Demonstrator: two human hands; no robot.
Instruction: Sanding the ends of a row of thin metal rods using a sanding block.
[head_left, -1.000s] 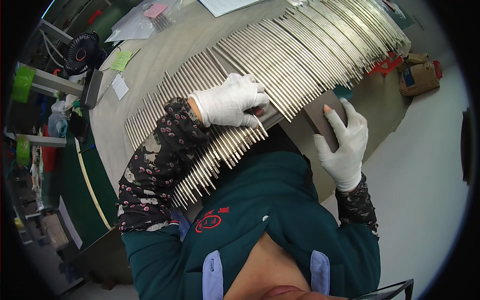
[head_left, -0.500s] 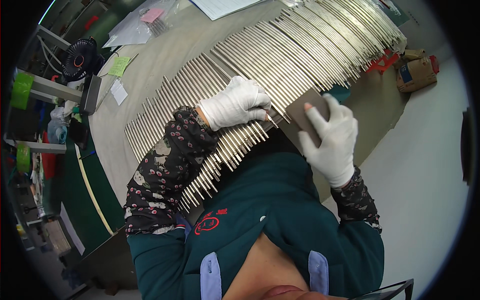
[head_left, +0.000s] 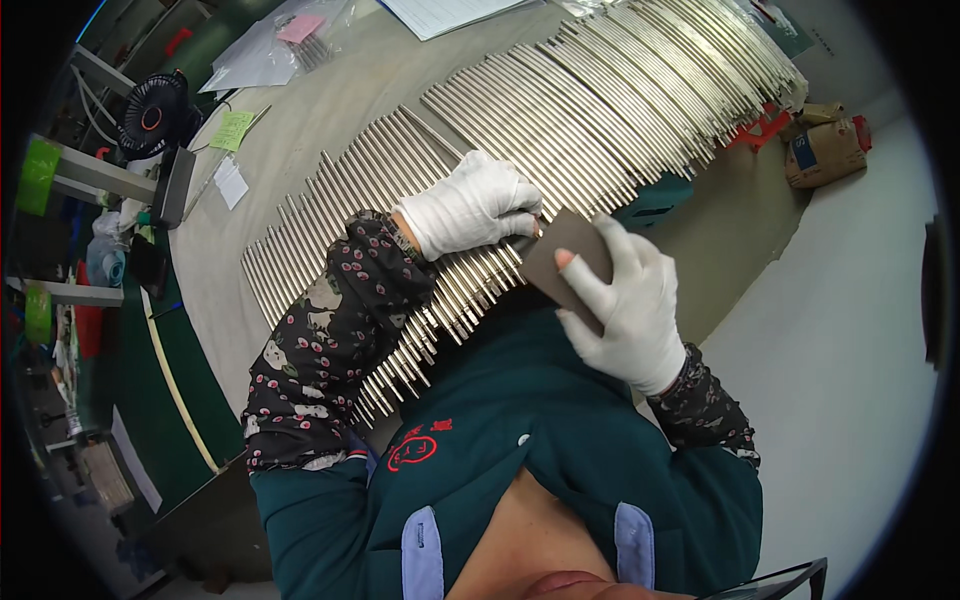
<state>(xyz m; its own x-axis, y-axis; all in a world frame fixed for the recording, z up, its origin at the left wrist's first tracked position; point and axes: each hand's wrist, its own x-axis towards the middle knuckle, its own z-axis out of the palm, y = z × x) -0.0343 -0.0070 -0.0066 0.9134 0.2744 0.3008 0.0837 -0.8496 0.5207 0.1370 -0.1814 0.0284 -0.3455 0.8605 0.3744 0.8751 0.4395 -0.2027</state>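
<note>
Many thin shiny metal rods (head_left: 540,120) lie side by side in a long curved row across the table. My left hand (head_left: 470,205), in a white glove, rests on the rods with its fingers pinched on the near end of a metal rod. Most of that rod is hidden under the hand. In my white-gloved right hand (head_left: 630,310) is a flat grey-brown pad (head_left: 560,265), which looks like a sanding sponge. The bare thumb tip presses on its face. Its left corner is beside the left fingertips, over the rod ends.
The pale table (head_left: 225,270) carries papers in a plastic sleeve (head_left: 265,60), sticky notes (head_left: 232,130) and a white sheet (head_left: 460,12). A small black fan (head_left: 152,115) stands at the left. Right of the table lies a brown bag (head_left: 825,152) near a red stool (head_left: 762,128).
My right hand has moved left and slightly down with the pad, bringing it next to my left fingertips. The left hand has hardly moved.
</note>
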